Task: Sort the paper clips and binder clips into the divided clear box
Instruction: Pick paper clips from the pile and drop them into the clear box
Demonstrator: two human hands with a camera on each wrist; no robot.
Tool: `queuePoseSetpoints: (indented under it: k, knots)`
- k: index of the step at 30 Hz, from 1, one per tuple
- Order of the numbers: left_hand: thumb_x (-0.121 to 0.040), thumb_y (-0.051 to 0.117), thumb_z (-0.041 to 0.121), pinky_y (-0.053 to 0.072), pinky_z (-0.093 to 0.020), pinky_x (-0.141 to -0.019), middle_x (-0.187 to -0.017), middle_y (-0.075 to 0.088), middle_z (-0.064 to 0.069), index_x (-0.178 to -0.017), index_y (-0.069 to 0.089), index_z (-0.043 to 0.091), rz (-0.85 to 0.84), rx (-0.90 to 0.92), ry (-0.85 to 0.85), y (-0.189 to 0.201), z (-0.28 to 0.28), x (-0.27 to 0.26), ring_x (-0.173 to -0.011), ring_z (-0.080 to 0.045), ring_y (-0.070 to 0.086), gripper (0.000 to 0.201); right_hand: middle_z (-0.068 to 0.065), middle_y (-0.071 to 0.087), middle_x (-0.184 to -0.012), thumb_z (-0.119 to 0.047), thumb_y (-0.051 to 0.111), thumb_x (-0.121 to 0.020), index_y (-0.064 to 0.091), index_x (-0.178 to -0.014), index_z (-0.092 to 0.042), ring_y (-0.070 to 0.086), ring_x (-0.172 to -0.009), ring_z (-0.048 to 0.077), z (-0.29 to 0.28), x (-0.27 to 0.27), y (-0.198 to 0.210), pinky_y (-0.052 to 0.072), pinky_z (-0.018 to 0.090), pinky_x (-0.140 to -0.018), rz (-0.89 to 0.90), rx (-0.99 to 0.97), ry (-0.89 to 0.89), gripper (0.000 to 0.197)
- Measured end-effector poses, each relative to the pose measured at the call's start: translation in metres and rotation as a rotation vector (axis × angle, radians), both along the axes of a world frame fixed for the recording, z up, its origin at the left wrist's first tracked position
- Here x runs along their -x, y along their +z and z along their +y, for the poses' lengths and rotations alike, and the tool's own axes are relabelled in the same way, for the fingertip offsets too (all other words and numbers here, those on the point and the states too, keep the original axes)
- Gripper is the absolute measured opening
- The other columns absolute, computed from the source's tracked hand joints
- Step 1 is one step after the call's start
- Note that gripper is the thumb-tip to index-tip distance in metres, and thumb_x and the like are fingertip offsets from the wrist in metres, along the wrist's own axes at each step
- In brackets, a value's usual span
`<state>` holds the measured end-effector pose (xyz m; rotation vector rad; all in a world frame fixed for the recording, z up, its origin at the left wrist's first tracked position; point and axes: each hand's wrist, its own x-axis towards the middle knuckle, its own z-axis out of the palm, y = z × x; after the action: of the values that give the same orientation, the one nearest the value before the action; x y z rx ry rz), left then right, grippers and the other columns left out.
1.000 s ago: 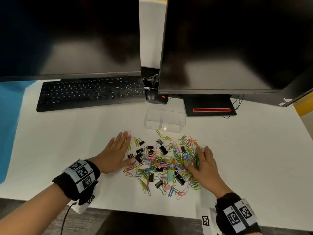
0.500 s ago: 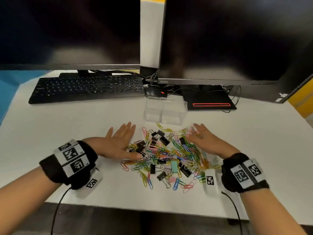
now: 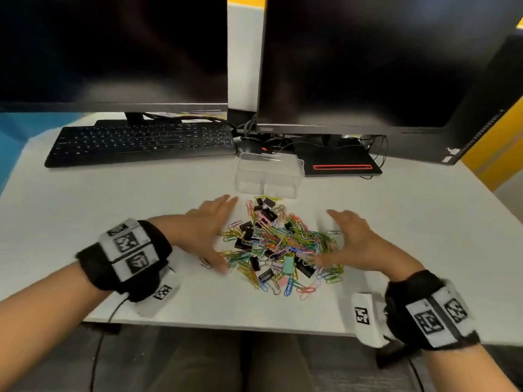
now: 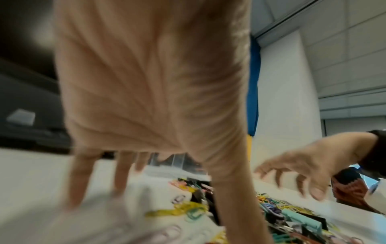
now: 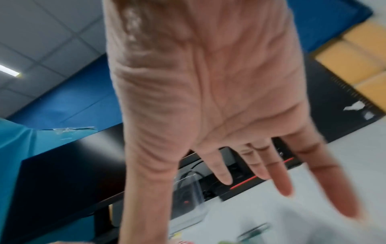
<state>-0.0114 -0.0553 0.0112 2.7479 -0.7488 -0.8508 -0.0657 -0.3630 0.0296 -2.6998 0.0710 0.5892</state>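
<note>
A heap of coloured paper clips point(image 3: 294, 244) mixed with black binder clips point(image 3: 249, 239) lies on the white desk point(image 3: 113, 199). A mint binder clip point(image 3: 288, 265) sits near its front. The divided clear box point(image 3: 268, 176) stands empty just behind the heap. My left hand point(image 3: 209, 230) lies with straight fingers against the heap's left side. My right hand point(image 3: 351, 239) flanks the right side, fingers spread and holding nothing. In the left wrist view the left hand point(image 4: 150, 102) fills the frame above blurred clips point(image 4: 188, 209). The right wrist view shows the right hand point(image 5: 208, 99) with spread fingers.
Two dark monitors point(image 3: 113, 49) stand at the back, with a black keyboard point(image 3: 141, 142), a mouse point(image 3: 249, 148) and a black monitor base point(image 3: 336, 162) behind the box. The desk's front edge point(image 3: 226, 325) runs close below my wrists.
Both hands have swept inward and gathered the scattered clips into a tighter heap. The right hand moved from on top of the clips to their right side.
</note>
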Motion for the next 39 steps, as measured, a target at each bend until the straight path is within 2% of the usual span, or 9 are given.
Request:
queuePoseSetpoints:
  k: [3,5,7,12,19,25,28,36,39]
  knots:
    - [-0.053,0.088,0.045,0.043,-0.045,-0.101,-0.137,0.023,-0.006,-0.147,0.003,0.017,-0.011,-0.068,0.078,0.004,0.019,-0.001,-0.121,-0.028,0.042,0.130,0.014,0.012,-0.149,-0.048,0.085,-0.057,0.003,-0.150,-0.025,0.023,-0.138,0.032,-0.024,0.012,-0.003,0.040,0.039,-0.106,0.139,0.177,-0.093,0.126]
    - [-0.056,0.089,0.031,0.053,-0.045,-0.082,-0.121,0.031,-0.004,-0.141,0.016,0.016,-0.013,-0.056,0.081,0.002,0.015,-0.002,-0.096,-0.027,0.055,0.114,0.012,0.017,-0.139,-0.041,0.087,-0.057,0.008,-0.149,-0.024,0.044,-0.117,0.031,-0.020,0.015,-0.006,0.056,0.033,-0.073,0.202,0.141,-0.095,0.123]
    - [-0.061,0.086,0.022,0.053,-0.042,-0.078,-0.120,0.034,-0.006,-0.142,0.017,0.018,-0.019,-0.042,0.062,0.001,0.004,-0.003,-0.089,-0.026,0.056,0.107,0.010,0.023,-0.127,-0.032,0.087,-0.058,0.021,-0.145,-0.023,0.052,-0.096,0.027,-0.007,0.010,-0.008,0.055,0.027,-0.052,0.164,0.073,-0.067,0.109]
    - [-0.066,0.083,0.012,0.054,-0.043,-0.074,-0.113,0.038,-0.007,-0.139,0.024,0.018,-0.020,0.047,0.015,-0.002,-0.030,-0.012,-0.091,-0.027,0.056,0.094,0.005,0.032,-0.115,-0.020,0.081,-0.067,0.036,-0.137,-0.019,0.055,-0.097,0.025,0.032,-0.009,-0.009,0.053,0.033,-0.084,0.055,0.025,0.074,0.083]
    - [-0.075,0.078,0.024,0.046,-0.026,-0.073,-0.117,0.047,0.003,-0.139,0.035,0.024,-0.209,0.255,0.095,0.021,-0.022,-0.044,-0.079,-0.007,0.052,0.077,0.002,0.043,-0.120,-0.020,0.078,-0.075,0.042,-0.137,-0.022,0.047,-0.105,0.017,0.031,-0.029,0.003,0.036,0.022,-0.080,-0.076,-0.101,0.115,0.072]
    - [-0.078,0.073,0.038,0.034,-0.046,-0.106,-0.138,0.042,-0.004,-0.145,0.028,0.022,-0.559,0.316,0.206,0.037,-0.026,-0.090,-0.127,-0.026,0.036,0.083,0.002,0.043,-0.126,-0.032,0.080,-0.070,0.042,-0.138,-0.024,0.040,-0.118,0.018,0.040,-0.037,-0.003,0.041,0.031,-0.096,-0.051,-0.002,0.271,0.078]
    - [-0.080,0.069,0.045,0.024,-0.049,-0.107,-0.146,0.038,-0.003,-0.148,0.024,0.024,-0.496,0.213,0.186,0.026,-0.036,-0.100,-0.134,-0.030,0.027,0.084,0.002,0.045,-0.121,-0.033,0.079,-0.070,0.043,-0.135,-0.023,0.039,-0.114,0.018,0.044,-0.037,-0.009,0.043,0.033,-0.091,-0.055,0.053,0.318,0.075]
    - [-0.082,0.069,0.037,0.026,-0.042,-0.097,-0.118,0.059,0.007,-0.134,0.046,0.032,-0.475,0.336,0.179,0.017,-0.039,-0.108,-0.119,-0.021,0.040,0.057,0.006,0.058,-0.097,-0.015,0.072,-0.078,0.064,-0.096,-0.018,0.055,-0.086,0.024,0.041,-0.048,-0.013,0.047,0.033,-0.073,-0.182,0.023,0.365,0.020]
    - [-0.081,0.070,0.038,0.025,-0.041,-0.095,-0.116,0.060,0.008,-0.132,0.048,0.032,-0.468,0.326,0.170,0.017,-0.038,-0.105,-0.118,-0.021,0.042,0.056,0.003,0.066,-0.087,-0.013,0.075,-0.076,0.072,-0.093,-0.011,0.057,-0.077,0.015,0.039,-0.056,-0.014,0.043,0.022,-0.065,-0.224,-0.071,0.305,0.016]
